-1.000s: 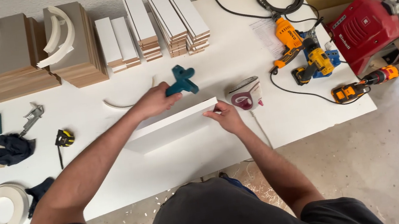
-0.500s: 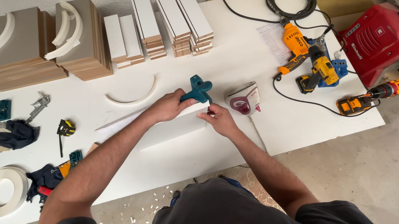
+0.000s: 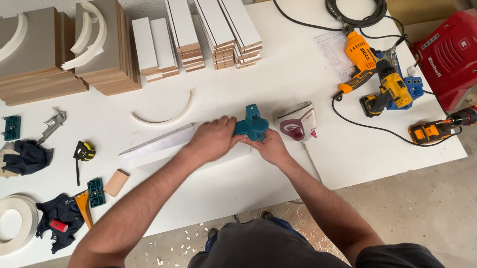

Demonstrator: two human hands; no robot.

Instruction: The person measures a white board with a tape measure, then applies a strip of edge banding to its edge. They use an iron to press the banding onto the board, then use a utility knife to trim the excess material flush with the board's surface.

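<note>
1. Far out to the left of both hands, near the table's left edge, lies a roll of white edge banding (image 3: 7, 224), flat on the white table (image 3: 244, 176).
2. Just right of the roll sit dark work gloves (image 3: 59, 220), an orange-handled tool (image 3: 83, 205) and a small teal block (image 3: 96, 192), with a small wooden block (image 3: 116, 182) beside them.
3. Farther from the person, still left of the hands, are another dark glove (image 3: 26, 157), a metal clamp (image 3: 54, 122) and a yellow-and-black tape measure (image 3: 85, 151).
4. Beyond the hands at the far edge stand stacks of brown boards (image 3: 51, 60) with curved white strips on top, and to their right stacks of narrow white-faced panels (image 3: 212, 27).
5. A curved white strip (image 3: 163, 114) lies alone on the table, just beyond the left forearm.
6. A white panel (image 3: 157, 146) lies under the hands, its pointed end reaching out to the left past the left hand.
7. The left hand (image 3: 210, 141) is closed over the teal edge trimmer (image 3: 251, 125), which sits on the panel's right part.
8. The right hand (image 3: 269, 147) is touching the trimmer's near side, fingers bent against it; the two hands meet at the tool.
9. Just right of the hands stands a small white and maroon iron (image 3: 297, 125).
10. Farther right lie an orange drill (image 3: 358, 57), a yellow-and-black drill (image 3: 389, 88) and an orange cordless driver (image 3: 446, 124), with a coiled black cable (image 3: 356, 5) beyond.
11. Rightmost, past the table's corner, is a red saw (image 3: 461, 55).
</note>
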